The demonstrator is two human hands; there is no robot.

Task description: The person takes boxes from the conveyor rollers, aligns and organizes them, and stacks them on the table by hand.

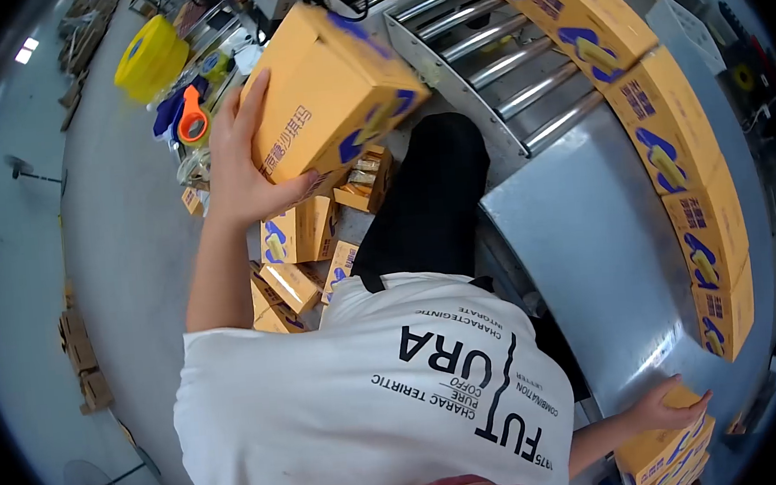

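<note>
My left hand [249, 158] grips a large orange-yellow printed box [313, 102], thumb under its lower edge and fingers along its side. The box is tilted, held above the floor near the roller conveyor. At the lower right, my right hand [670, 405] touches the top of a stack of similar boxes [664, 453], its fingers bent round a small yellow part there. Its exact hold is partly hidden. A curved row of matching boxes [663, 152] stands along the far side of the metal table [578, 227].
Metal rollers [511, 64] join the table. Several boxes [291, 287] lie on the floor by my leg, one open box [365, 180] with packets inside. Yellow tape rolls [150, 61] and an orange-handled tool [193, 116] are at the upper left.
</note>
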